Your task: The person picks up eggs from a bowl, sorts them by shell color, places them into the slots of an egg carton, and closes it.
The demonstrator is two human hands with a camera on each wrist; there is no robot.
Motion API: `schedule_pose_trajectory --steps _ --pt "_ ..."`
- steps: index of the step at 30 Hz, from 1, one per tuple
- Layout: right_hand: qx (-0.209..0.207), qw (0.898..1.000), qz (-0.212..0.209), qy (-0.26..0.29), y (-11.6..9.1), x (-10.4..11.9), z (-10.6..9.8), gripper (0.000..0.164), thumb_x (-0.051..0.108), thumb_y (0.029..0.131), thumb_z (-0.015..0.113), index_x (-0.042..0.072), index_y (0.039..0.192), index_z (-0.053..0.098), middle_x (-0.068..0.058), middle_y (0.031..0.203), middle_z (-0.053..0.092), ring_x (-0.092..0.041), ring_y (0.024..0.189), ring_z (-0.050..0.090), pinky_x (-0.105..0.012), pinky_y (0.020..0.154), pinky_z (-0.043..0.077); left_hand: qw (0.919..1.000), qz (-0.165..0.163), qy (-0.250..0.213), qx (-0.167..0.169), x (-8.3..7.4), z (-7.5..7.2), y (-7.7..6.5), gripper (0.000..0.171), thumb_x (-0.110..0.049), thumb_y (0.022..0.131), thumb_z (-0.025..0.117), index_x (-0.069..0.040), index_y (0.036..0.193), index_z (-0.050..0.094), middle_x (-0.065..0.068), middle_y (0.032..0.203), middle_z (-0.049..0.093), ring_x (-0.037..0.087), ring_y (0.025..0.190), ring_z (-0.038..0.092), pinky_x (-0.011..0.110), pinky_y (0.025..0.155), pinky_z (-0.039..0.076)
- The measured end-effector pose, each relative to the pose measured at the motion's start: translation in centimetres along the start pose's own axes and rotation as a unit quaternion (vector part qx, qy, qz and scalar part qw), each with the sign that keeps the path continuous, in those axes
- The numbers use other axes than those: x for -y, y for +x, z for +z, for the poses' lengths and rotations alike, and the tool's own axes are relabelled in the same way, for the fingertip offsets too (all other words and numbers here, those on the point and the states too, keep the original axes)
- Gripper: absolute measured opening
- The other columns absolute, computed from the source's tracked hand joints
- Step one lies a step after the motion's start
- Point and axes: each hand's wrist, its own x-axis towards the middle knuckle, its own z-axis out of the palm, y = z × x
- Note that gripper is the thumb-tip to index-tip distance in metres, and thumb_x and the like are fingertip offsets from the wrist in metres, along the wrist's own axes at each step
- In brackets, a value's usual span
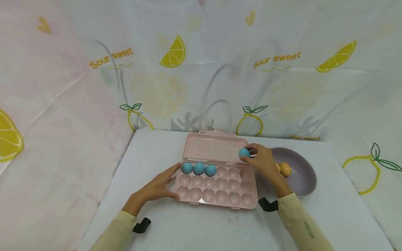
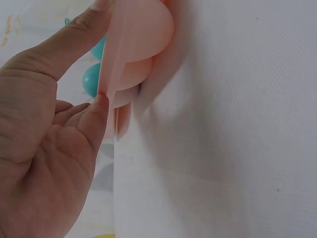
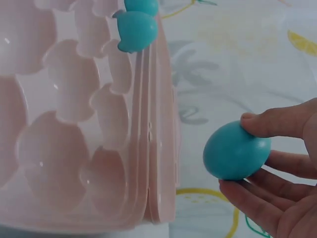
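1. Looking through the head camera, I see a pink egg tray (image 1: 221, 184) lying open on the white table (image 1: 150, 150), its lid (image 1: 213, 146) folded back behind it. Three blue eggs (image 1: 199, 168) fill the left of its back row. The person's left hand (image 1: 155, 186) spans the tray's left end, thumb and fingers spread apart against the edge. Their right hand (image 1: 265, 162) pinches a fourth blue egg (image 1: 244, 153) over the lid's right end. To the right, a grey bowl (image 1: 303, 170) holds yellow eggs (image 1: 285, 169), partly covered by that hand from my angle.
2. On my left wrist feed, the thumb and a fingertip touch the tray's rim, well apart from each other; the other fingers are partly hidden. Blue eggs show beyond the rim.
3. On my right wrist feed, the thumb presses one side of the held egg and fingers support the other. That egg is clear of the tray, where two blue eggs sit at the top of the picture.
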Motion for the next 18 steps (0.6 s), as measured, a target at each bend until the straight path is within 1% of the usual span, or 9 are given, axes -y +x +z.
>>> schedule_pose_trajectory --steps 5,8,11,13,15,18 --pt "0.028 0.999 -0.017 0.014 0.2 0.7 1.2 0.035 0.027 0.071 0.071 0.01 0.099 0.059 -0.005 0.092 0.062 -0.02 0.08 0.062 -0.032 0.065 0.053 0.9999 0.005 0.008 -0.004 0.1 0.0 0.2 0.115 -0.028 0.055 0.081 -0.014 0.141 0.006 0.002 0.144 0.014 0.018 0.13 0.015 0.031 0.097 0.033" --pt "0.035 0.999 -0.016 0.025 0.2 1.2 1.8 0.033 0.024 0.069 0.073 0.009 0.095 0.06 -0.005 0.089 0.063 -0.02 0.079 0.062 -0.032 0.065 0.053 0.9999 0.003 0.017 0.0 0.2 0.1 0.4 0.116 -0.029 0.055 0.081 -0.015 0.141 0.005 0.001 0.145 0.013 0.017 0.13 0.015 0.029 0.097 0.033" --pt "0.045 0.998 -0.021 0.035 0.2 1.4 2.5 0.032 0.02 0.069 0.073 0.007 0.095 0.06 -0.006 0.09 0.062 -0.021 0.081 0.062 -0.031 0.064 0.054 0.9998 0.0 0.021 0.004 0.2 0.1 0.4 0.116 -0.029 0.055 0.081 -0.016 0.141 0.004 -0.001 0.145 0.012 0.015 0.13 0.015 0.025 0.097 0.033" --pt "0.049 0.998 -0.025 0.04 0.2 1.5 3.0 0.032 0.017 0.069 0.073 0.006 0.096 0.059 -0.007 0.09 0.062 -0.022 0.081 0.062 -0.03 0.065 0.054 0.9998 -0.002 0.02 0.004 0.1 0.1 0.4 0.117 -0.028 0.055 0.081 -0.017 0.141 0.005 -0.001 0.145 0.012 0.015 0.13 0.014 0.024 0.097 0.033" --pt "0.053 0.997 -0.028 0.043 0.2 1.6 3.5 0.032 0.014 0.069 0.073 0.005 0.096 0.059 -0.006 0.09 0.062 -0.022 0.081 0.062 -0.03 0.066 0.054 1.0 -0.002 0.009 0.004 0.1 0.0 0.3 0.116 -0.027 0.055 0.082 -0.016 0.141 0.005 -0.001 0.145 0.012 0.015 0.13 0.014 0.024 0.097 0.033" --pt "0.055 0.997 -0.026 0.042 0.1 1.6 4.3 0.03 0.013 0.068 0.073 0.007 0.093 0.059 -0.004 0.089 0.062 -0.019 0.08 0.062 -0.03 0.067 0.054 1.0 -0.002 0.006 0.005 0.1 0.0 0.2 0.116 -0.026 0.055 0.081 -0.016 0.141 0.005 -0.001 0.145 0.012 0.016 0.13 0.014 0.026 0.098 0.033"
